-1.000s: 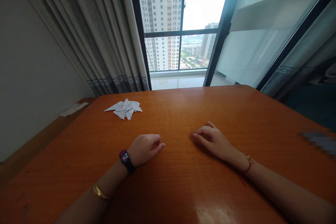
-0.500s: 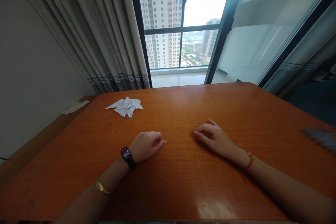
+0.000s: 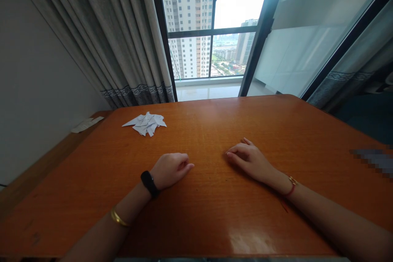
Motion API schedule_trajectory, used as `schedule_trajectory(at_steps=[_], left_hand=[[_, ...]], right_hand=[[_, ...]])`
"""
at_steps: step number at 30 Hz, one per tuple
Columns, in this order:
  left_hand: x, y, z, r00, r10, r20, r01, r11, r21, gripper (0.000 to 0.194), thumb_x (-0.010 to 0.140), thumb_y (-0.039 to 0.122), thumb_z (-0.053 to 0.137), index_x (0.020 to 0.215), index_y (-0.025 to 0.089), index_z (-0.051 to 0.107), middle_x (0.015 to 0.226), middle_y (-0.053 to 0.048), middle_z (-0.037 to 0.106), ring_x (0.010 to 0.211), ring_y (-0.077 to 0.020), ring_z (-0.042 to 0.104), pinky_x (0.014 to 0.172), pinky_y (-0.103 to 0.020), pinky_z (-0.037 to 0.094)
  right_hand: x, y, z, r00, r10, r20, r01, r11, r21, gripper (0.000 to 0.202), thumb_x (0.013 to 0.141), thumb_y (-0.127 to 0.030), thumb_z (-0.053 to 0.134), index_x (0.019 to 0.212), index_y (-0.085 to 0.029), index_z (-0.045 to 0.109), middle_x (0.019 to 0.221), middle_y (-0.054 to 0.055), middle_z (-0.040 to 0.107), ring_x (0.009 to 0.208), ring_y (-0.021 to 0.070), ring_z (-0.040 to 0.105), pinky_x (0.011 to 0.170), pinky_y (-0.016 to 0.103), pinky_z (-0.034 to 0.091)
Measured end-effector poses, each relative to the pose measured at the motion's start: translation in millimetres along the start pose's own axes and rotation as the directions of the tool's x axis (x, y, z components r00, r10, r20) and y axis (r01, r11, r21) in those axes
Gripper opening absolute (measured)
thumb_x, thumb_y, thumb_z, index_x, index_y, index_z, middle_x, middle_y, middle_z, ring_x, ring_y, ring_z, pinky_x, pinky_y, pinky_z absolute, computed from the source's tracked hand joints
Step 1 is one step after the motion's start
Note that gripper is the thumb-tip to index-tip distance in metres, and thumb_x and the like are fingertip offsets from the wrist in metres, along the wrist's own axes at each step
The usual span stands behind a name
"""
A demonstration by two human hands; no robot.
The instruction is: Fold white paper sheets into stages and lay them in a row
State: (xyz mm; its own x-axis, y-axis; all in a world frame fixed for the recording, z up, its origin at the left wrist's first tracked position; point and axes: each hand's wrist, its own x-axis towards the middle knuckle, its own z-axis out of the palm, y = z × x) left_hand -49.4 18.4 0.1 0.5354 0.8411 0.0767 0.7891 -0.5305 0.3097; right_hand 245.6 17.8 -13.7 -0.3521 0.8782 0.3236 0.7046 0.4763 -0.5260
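My left hand (image 3: 172, 169) rests on the orange-brown wooden table (image 3: 196, 221), its fingers curled under in a loose fist with nothing seen in it. A black watch (image 3: 149, 183) is on that wrist and a gold bangle (image 3: 118, 217) is further up the forearm. To the right lies my right hand (image 3: 249, 159), fingers bent and loosely apart, holding nothing. That wrist wears a red cord bracelet (image 3: 292, 186). Beyond my left hand, a pile of white paper pieces (image 3: 148, 123) lies near the far left part of the table.
A blurred, pixelated grey object (image 3: 376, 161) lies at the table's right edge. Pale paper (image 3: 87, 124) sits on a wooden ledge at the left. Grey curtains (image 3: 135, 41) and a window (image 3: 211, 32) stand behind the table.
The watch screen was lit and is now dark. The view has shifted very slightly; both hands keep their places on the table.
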Motion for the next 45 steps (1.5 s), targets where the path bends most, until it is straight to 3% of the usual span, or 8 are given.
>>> schedule_trajectory(at_steps=[17,26,45], left_hand=[[-1.7,1.9,-1.9,1.000,-0.005,0.016,0.005,1.000,-0.003,0.028,0.089,0.041,0.046,0.073,0.020,0.054,0.068,0.000,0.060,0.060,-0.0129,0.052,0.055,-0.024,0.030],[-1.4,1.4,-1.2,1.000,-0.011,0.018,0.011,1.000,-0.004,0.029,0.089,0.041,0.046,0.071,0.019,0.053,0.067,0.001,0.059,0.059,-0.0126,0.052,0.055,-0.024,0.030],[-1.3,2.8,-2.3,1.000,-0.013,0.020,0.013,1.000,-0.017,0.027,0.089,0.041,0.047,0.075,0.020,0.057,0.069,0.000,0.062,0.060,-0.0129,0.053,0.056,-0.023,0.033]], right_hand=[[0.4,-0.2,-0.9,1.000,-0.003,0.012,0.003,1.000,-0.005,0.023,0.090,-0.038,0.049,0.083,-0.025,0.066,0.086,-0.001,0.071,0.080,0.0171,0.064,0.108,0.055,0.019],[0.0,0.8,-1.8,0.999,-0.020,-0.038,0.019,1.000,-0.019,0.022,0.091,-0.037,0.048,0.085,-0.025,0.066,0.088,0.000,0.071,0.083,0.0178,0.064,0.106,0.055,0.022],[0.3,0.6,-1.0,1.000,-0.014,-0.002,0.014,1.000,0.000,0.021,0.091,-0.036,0.048,0.084,-0.025,0.065,0.087,0.000,0.071,0.081,0.0174,0.065,0.107,0.055,0.020]])
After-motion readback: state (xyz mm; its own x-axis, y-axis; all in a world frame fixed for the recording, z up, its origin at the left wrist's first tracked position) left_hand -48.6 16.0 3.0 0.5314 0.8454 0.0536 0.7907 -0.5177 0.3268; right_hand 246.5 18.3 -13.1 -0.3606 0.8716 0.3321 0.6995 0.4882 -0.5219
